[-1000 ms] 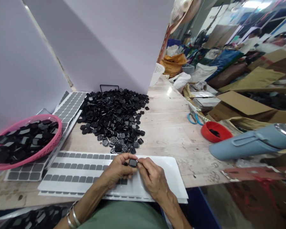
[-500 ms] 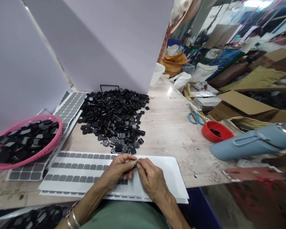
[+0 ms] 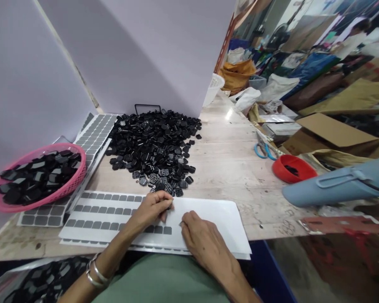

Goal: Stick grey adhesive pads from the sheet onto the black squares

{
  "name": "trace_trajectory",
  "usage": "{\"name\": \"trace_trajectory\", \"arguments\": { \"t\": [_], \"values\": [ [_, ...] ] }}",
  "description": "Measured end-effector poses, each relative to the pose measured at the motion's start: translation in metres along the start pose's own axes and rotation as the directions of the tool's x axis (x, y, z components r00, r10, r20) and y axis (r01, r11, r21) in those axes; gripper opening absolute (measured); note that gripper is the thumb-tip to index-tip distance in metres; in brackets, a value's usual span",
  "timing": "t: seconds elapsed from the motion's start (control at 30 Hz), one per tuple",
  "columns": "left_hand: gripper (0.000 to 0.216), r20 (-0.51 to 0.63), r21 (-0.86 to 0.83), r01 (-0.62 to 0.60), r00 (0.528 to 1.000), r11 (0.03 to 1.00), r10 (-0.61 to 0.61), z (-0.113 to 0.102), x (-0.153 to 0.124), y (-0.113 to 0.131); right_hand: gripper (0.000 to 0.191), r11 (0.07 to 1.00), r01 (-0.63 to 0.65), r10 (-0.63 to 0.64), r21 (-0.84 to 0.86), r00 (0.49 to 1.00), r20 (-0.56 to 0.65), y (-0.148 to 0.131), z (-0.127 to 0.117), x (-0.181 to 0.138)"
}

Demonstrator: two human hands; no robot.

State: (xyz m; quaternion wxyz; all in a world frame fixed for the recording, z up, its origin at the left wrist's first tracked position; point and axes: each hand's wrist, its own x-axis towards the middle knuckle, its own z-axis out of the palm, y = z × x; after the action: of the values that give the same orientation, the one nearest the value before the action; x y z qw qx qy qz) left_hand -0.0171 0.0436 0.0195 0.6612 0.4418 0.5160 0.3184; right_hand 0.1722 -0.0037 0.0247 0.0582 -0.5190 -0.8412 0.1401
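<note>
On the table (image 3: pixel 227 160), a sticker sheet (image 3: pixel 208 219) lay nearest, a pile of parts (image 3: pixel 154 143) behind it, a basket (image 3: pixel 60 193) left, scissors (image 3: pixel 264 150) and a bowl (image 3: pixel 279 170) right.

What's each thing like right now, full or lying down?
Pink basket, full of black pieces.
Black pile, heaped loose.
Sticker sheet, right part bare.
Blue bottle, lying down.
Left hand, fingers curled.
Right hand, resting on sheet.

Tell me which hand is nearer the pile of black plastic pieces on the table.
Left. The left hand is just short of the pile of black plastic pieces; the right hand rests farther back on the white sheet.
</note>
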Motion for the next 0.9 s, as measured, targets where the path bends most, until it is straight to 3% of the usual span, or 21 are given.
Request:
{"name": "trace_trajectory", "arguments": {
  "t": [0.17,0.57,0.73,0.8,0.9],
  "values": [
    [0.027,0.068,0.042,-0.042,0.997,0.998,0.039,0.007,0.004,-0.019,0.008,0.994,0.105,-0.103,-0.036,0.994,0.045,-0.015,0.008,0.003],
    [0.026,0.121,0.058,-0.063,0.991,0.996,0.056,0.004,0.007,-0.023,0.009,0.983,0.145,-0.140,-0.110,0.989,0.050,-0.021,0.015,0.003],
    [0.019,0.086,0.046,-0.042,0.996,0.998,0.038,0.005,0.003,-0.019,0.015,0.960,0.261,-0.270,-0.101,0.958,-0.093,-0.012,0.026,0.000],
    [0.018,0.074,0.026,-0.038,0.997,0.999,0.036,0.005,0.004,-0.017,0.017,0.946,0.304,-0.320,-0.110,0.925,-0.205,-0.006,0.032,0.000],
    [0.017,0.079,0.008,-0.049,0.996,0.999,0.048,0.004,0.004,-0.019,0.018,0.909,0.394,-0.417,-0.138,0.871,-0.259,0.001,0.040,0.001]
  ]
}}
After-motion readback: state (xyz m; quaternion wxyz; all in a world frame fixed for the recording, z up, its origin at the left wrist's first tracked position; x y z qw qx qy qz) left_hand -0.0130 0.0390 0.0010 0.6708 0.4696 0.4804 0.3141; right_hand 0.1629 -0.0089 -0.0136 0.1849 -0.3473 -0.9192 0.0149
